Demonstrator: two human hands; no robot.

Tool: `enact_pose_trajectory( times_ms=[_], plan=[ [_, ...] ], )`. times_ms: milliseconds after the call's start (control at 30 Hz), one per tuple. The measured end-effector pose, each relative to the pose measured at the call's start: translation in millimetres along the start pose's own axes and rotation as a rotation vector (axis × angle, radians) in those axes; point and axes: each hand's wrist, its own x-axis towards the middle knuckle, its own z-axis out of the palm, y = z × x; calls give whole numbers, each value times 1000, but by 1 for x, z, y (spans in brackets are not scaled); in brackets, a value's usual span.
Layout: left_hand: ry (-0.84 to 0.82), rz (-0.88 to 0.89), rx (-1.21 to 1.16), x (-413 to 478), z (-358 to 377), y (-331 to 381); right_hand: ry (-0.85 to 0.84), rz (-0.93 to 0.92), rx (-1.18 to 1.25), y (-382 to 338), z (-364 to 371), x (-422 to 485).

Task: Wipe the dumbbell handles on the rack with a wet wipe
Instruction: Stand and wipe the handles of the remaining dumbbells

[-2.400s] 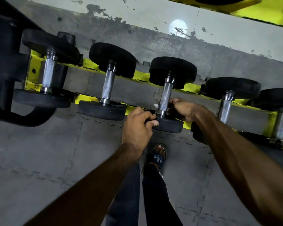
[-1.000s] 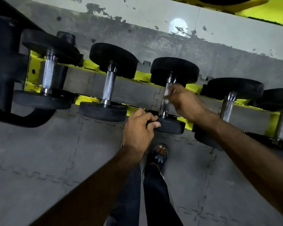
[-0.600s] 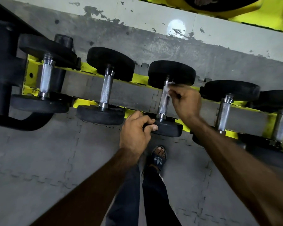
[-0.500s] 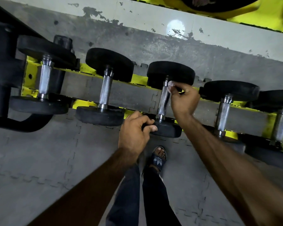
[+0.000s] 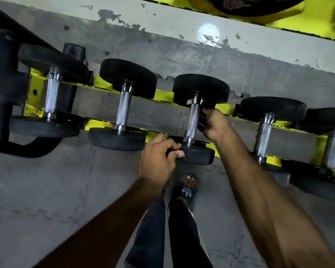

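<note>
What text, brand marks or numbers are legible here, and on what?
No words or numbers can be read.
White trefoil-shaped logo, no letters: dark slide sandal.
Pale marks on the black disc at the top edge: too blurred to read.
Black rubber dumbbell ends: no weight numbers visible.

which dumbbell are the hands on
The third dumbbell from the left, the only one touched: the left hand grips its near weight, the right hand holds its handle.
</note>
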Motion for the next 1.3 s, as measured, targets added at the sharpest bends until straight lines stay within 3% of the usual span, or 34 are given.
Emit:
enact_pose_trajectory(
  times_ms=[67, 133, 300, 367, 433, 533, 667, 867, 967, 1067, 1133, 1233, 1300],
  plan=[
    [2, 0, 4, 0, 0, 0, 174, -209, 41, 8, 0, -3],
    [2, 10, 18, 0, -1, 0, 256, -532, -5, 14, 1, -10],
    [8, 18, 26, 0, -1, 1, 407, -1271, -1018, 19, -12, -21],
    [9, 19, 20, 0, 0, 0, 336, -1497, -1314, 15, -20, -16],
    [3, 10, 5, -1, 0, -1, 290, -1611, -1539, 14, -22, -11],
    [0, 7, 10, -2, 0, 0, 266, -1531, -1803, 6, -11, -19],
    [-1, -4, 21, 0, -1, 4, 154, -1041, -2176, -6, 25, -42],
    [-10, -32, 28, 2, -3, 8, 103, -932, -2333, -15, 66, -47],
    [-8, -42, 18, 0, -2, 8, -24, -1029, -2276, -17, 46, -44],
    [0, -61, -3, -2, -2, 9, -168, -1221, -1978, -10, 6, -38],
    [-2, -71, 4, -1, -2, 11, -188, -1215, -1728, -3, -16, -37],
    [-4, -64, 29, -1, -3, 13, -271, -1230, -1619, 6, -21, -38],
    [-9, -71, 39, -1, -4, 14, -179, -1221, -1520, 1, -14, -33]
  ],
)
